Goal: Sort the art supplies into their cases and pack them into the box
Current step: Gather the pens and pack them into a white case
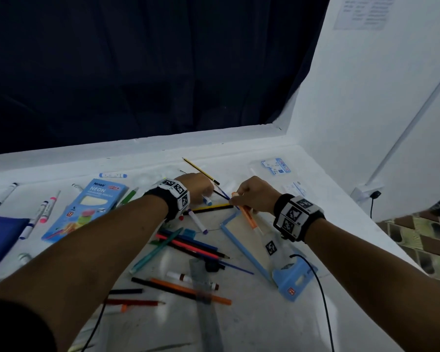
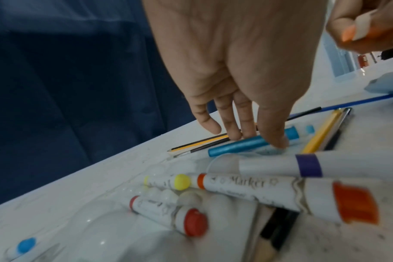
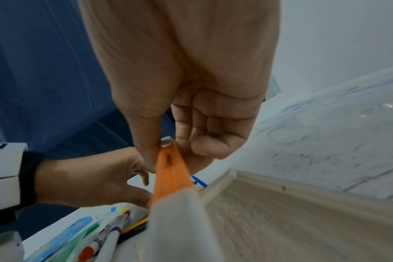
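My left hand (image 1: 205,192) reaches down to a blue marker (image 1: 207,201) lying on the white table (image 1: 264,321). In the left wrist view my left hand (image 2: 256,139) has its thumb on the blue marker (image 2: 236,147) and its fingertips just behind it, pinching it where it lies. My right hand (image 1: 237,197) pinches the cap end of an orange marker (image 1: 249,217), held slanted over an open blue-edged case (image 1: 230,226). In the right wrist view the orange marker (image 3: 171,170) sits between thumb and fingers of my right hand (image 3: 168,150).
A light blue neon pencil box (image 1: 87,209) lies at the left. Several coloured pencils (image 1: 188,247), a grey ruler (image 1: 206,301) and several markers (image 1: 43,212) are scattered about. A dark blue bag (image 1: 0,237) shows at the left edge. A white wall (image 1: 366,97) rises at the right.
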